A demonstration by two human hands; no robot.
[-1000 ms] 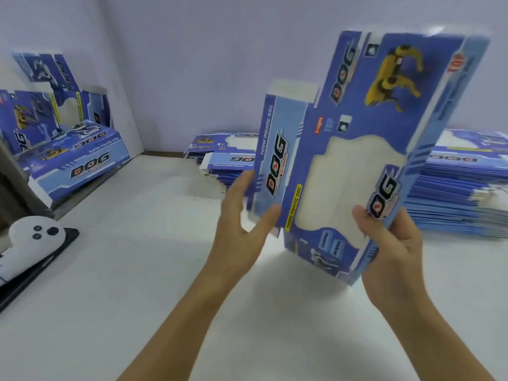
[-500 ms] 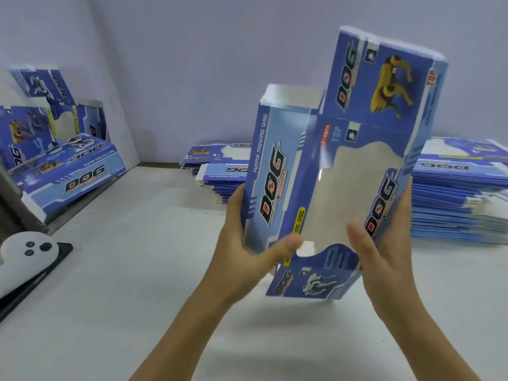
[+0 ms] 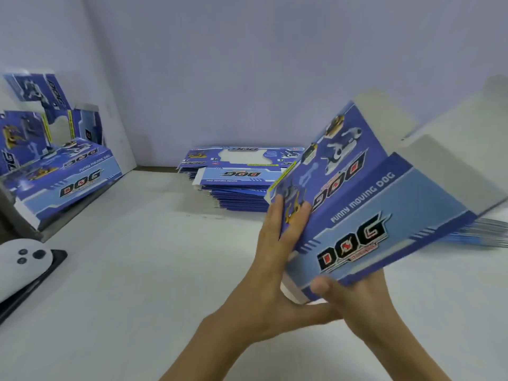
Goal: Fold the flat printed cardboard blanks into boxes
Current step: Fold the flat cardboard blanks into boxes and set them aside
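A blue printed cardboard box blank lettered "DOG" (image 3: 365, 215), partly opened into a sleeve, is held tilted above the near right part of the white desk (image 3: 137, 270), its long side slanting up toward the desk's right edge with grey unprinted flaps (image 3: 450, 166) standing open at that upper end. The left hand (image 3: 275, 273) presses straight fingers (image 3: 295, 224) flat against the blank's left printed face, its thumb running beneath the lower end. The right hand (image 3: 357, 301) grips the lower near corner, its thumb (image 3: 324, 287) curled over the light-blue panel and the fingers hidden under the card. At the far edge of the desk lies a stack of flat blue blanks (image 3: 236, 182), and more flat blanks (image 3: 483, 235) show blurred at the right edge behind the held one. At the far left corner, finished blue boxes (image 3: 66, 177) lean together. A white controller with dark buttons (image 3: 22, 265) rests on a black stand (image 3: 30, 287) at the left edge.
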